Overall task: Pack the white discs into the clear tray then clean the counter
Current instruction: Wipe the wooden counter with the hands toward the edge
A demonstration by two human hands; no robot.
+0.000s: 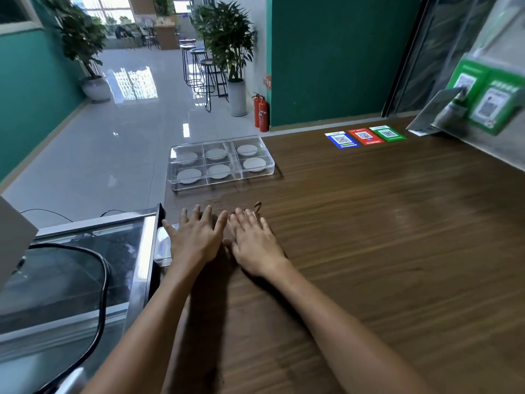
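Note:
A clear plastic tray point(172, 165) with several compartments rests at the far left edge of the wooden counter point(369, 223); each compartment holds a white disc point(253, 164). Nearer to me, my left hand point(196, 237) and my right hand point(254, 241) lie flat on the counter side by side, palms down, fingers spread, holding nothing. A small brown scrap point(258, 206) lies just beyond my right fingertips. A small clear plastic piece point(162, 245) sits at the counter's left edge, partly hidden by my left hand.
Three QR-code cards point(365, 136) are stuck flat at the counter's far side. A green QR sign stand point(488, 103) is at the far right. A glass display case point(85, 268) with a black cable point(103, 294) adjoins the counter's left side.

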